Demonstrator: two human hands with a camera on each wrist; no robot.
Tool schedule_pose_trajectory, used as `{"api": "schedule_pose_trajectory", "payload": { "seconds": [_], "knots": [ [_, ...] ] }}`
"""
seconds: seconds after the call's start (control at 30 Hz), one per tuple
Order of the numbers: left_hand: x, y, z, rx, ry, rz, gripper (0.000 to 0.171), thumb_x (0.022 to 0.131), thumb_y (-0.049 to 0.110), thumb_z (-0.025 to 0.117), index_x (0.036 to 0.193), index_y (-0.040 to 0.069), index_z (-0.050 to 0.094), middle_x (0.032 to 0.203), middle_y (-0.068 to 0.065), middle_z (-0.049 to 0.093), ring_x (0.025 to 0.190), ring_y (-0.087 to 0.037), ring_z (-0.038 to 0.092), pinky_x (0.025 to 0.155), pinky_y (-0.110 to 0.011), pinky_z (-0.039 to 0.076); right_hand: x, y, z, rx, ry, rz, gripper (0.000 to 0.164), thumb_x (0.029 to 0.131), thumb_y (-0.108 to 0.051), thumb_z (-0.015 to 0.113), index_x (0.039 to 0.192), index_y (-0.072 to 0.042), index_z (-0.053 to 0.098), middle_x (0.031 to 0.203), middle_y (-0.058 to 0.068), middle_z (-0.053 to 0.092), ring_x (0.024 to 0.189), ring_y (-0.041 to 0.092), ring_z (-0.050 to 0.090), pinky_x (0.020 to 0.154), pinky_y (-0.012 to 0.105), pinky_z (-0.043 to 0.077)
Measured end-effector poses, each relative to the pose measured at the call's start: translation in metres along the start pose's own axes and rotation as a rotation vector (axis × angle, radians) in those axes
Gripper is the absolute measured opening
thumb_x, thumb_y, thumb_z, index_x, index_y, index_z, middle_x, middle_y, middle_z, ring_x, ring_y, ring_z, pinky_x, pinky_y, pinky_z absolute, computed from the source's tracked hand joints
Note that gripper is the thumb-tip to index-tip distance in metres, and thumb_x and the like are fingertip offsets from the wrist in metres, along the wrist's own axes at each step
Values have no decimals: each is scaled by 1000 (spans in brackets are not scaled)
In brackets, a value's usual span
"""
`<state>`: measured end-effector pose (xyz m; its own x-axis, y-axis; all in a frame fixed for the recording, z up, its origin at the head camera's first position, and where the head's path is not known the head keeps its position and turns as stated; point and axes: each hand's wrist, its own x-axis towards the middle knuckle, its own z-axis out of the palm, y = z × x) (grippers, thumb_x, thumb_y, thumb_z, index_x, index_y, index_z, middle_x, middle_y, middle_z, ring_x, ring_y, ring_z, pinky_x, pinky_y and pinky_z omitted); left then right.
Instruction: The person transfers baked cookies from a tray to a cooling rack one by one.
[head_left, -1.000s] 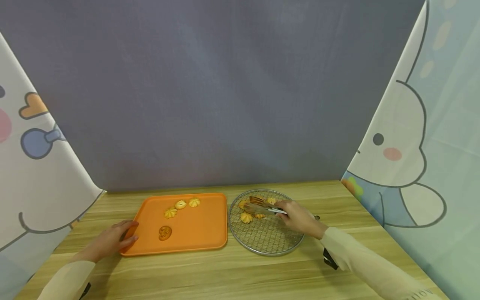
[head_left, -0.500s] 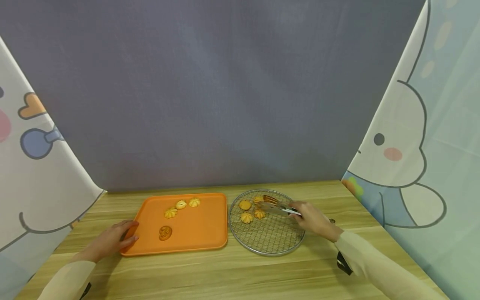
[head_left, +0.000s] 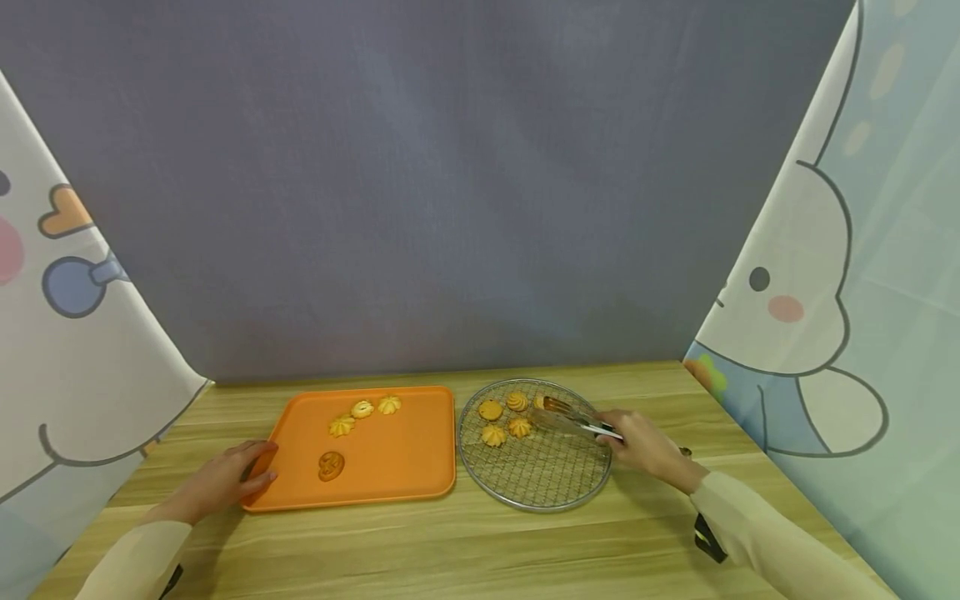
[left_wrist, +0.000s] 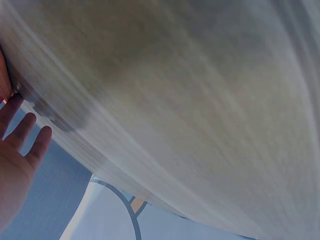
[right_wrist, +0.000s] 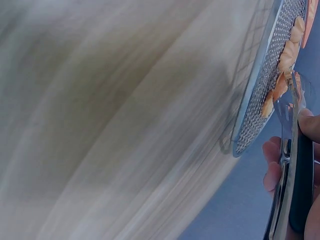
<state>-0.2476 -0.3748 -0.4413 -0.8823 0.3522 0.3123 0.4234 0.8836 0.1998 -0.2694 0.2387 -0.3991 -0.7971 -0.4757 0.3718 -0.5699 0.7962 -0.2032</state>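
Note:
My right hand [head_left: 641, 446] grips metal food tongs [head_left: 581, 423] by their dark handles, over the right side of a round wire rack [head_left: 540, 479]. The tong tips are close to a cookie [head_left: 538, 402] that they partly hide; I cannot tell whether they hold it. Several piped cookies, among them a star-shaped cookie [head_left: 493, 435], lie on the rack's left half. My left hand [head_left: 217, 482] rests at the left edge of an orange tray [head_left: 397, 467], its fingers extended in the left wrist view. On the tray are pale yellow cookies [head_left: 342, 426] and a brown pretzel-shaped cookie [head_left: 331, 466].
Tray and rack stand side by side on a wood-grain table [head_left: 420, 550], a narrow gap between them. A grey curtain [head_left: 450, 208] hangs behind the table. Cartoon-printed cloths flank it, including one on the right [head_left: 825, 300].
My right hand has drawn the tongs to the right across the rack, so the cookies at its left are no longer covered. The left hand and the tray stay in place.

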Motion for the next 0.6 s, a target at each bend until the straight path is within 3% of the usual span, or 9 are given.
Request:
{"api": "schedule_pose_trajectory", "payload": {
  "seconds": [0.23, 0.6],
  "knots": [
    [-1, 0, -1, -4, -17, -12, 44, 79, 25, 70, 113, -2, 60, 113, -23, 59, 101, -43, 56, 82, -56, 46, -7, 3, 0, -23, 2, -13, 33, 80, -7, 68, 108, 9, 61, 99, 23, 65, 47, -6, 34, 45, 15, 34],
    [-1, -1, 0, 8, -20, -35, 44, 80, 27, 69, 114, 0, 59, 114, -22, 59, 100, -45, 56, 80, -57, 46, -11, 5, 4, -33, 2, 34, 34, 80, -10, 68, 109, 6, 62, 100, 21, 66, 46, -4, 31, 43, 15, 30]
  ]
}}
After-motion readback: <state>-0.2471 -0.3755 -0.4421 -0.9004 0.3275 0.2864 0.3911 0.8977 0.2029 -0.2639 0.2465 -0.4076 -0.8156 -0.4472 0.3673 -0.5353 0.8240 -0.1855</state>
